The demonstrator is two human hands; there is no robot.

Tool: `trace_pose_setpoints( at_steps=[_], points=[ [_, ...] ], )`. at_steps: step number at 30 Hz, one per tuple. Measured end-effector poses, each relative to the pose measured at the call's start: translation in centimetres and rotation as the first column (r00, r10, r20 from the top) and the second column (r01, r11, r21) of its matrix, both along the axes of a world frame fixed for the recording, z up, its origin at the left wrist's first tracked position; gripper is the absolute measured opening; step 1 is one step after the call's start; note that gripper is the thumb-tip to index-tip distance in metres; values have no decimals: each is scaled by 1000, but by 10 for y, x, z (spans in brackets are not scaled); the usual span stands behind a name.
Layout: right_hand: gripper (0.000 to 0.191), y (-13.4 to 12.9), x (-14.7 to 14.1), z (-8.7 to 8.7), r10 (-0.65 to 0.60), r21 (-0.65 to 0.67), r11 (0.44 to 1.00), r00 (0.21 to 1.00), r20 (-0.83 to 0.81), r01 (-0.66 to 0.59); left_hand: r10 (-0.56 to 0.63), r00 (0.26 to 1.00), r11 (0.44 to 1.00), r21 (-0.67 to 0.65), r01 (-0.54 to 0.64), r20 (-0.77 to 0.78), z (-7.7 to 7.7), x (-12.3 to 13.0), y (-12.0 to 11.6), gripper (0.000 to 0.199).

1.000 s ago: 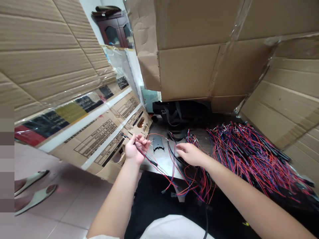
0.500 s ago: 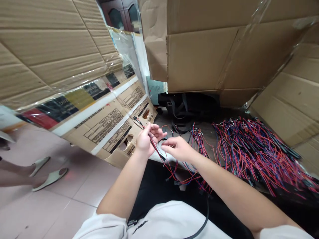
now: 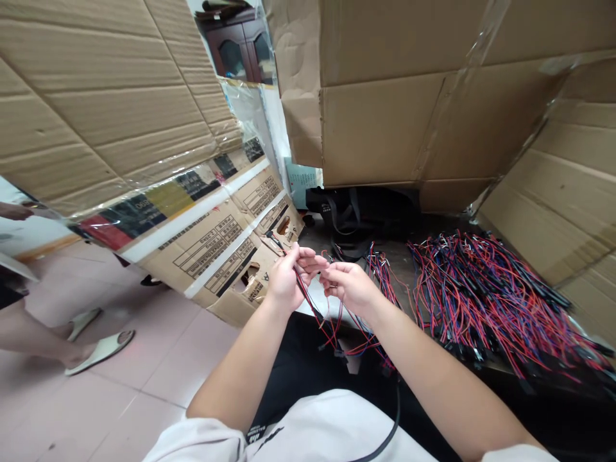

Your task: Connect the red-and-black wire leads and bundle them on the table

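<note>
My left hand (image 3: pixel 289 281) and my right hand (image 3: pixel 351 287) are close together in front of me, fingertips almost touching. A harness of thin red and black wires (image 3: pixel 312 308) runs through my left hand, and its black connector end (image 3: pixel 275 241) sticks out beyond the fingers. My right fingers pinch at the same wires, though the exact grip is partly hidden. To the right lies a large pile of red, blue and black wires (image 3: pixel 486 301), with a smaller bunch (image 3: pixel 380 276) next to my right hand.
A person's legs in white slippers (image 3: pixel 101 351) stand on the pink tile floor (image 3: pixel 144 391) at left. Printed cardboard sheets (image 3: pixel 206 247) and a large cardboard box (image 3: pixel 409 96) wall the space. A black bag (image 3: pixel 356 208) sits under the box. A black cable (image 3: pixel 392 430) hangs over my lap.
My right hand has moved left to meet my left hand on the wires. The harness now hangs from both hands. The other person's legs have come further into view at left.
</note>
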State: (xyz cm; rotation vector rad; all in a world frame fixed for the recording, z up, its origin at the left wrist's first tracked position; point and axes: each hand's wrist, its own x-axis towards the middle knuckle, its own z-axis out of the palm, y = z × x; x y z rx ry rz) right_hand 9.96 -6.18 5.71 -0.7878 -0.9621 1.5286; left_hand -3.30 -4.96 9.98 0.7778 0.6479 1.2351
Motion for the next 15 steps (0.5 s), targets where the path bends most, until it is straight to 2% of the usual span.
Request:
trace_pose_setpoints(
  at_steps=[2, 5, 7, 8, 10, 11, 12, 14, 15],
  points=[
    [19, 1, 8, 4, -83, -115, 991, 980, -183, 63, 40, 998, 999, -7, -40, 39, 3, -3, 0, 42],
    [16, 7, 27, 10, -336, -230, 937, 861, -381, 264, 155, 980, 988, -5, -156, 124, 7, -12, 4, 43],
    [19, 12, 43, 11, -446, -269, 893, 795, -411, 362, 230, 954, 972, -6, -233, 191, 11, -20, 7, 42],
    [20, 14, 51, 10, -474, -266, 879, 793, -383, 396, 256, 942, 965, -7, -261, 218, 14, -23, 9, 41],
    [18, 18, 65, 4, -483, -169, 874, 854, -193, 456, 282, 925, 958, -15, -288, 257, 22, -29, 10, 41],
    [15, 19, 70, 0, -474, -75, 879, 880, -25, 472, 283, 920, 957, -21, -288, 272, 26, -32, 10, 40],
    [13, 19, 73, -5, -465, 27, 884, 871, 155, 467, 280, 916, 958, -27, -284, 289, 32, -33, 9, 40],
    [10, 17, 77, -15, -462, 186, 886, 774, 434, 424, 252, 910, 966, -36, -255, 329, 43, -34, 7, 38],
    [9, 14, 76, -20, -468, 228, 883, 724, 506, 411, 232, 907, 971, -32, -236, 352, 48, -35, 6, 37]
  ],
)
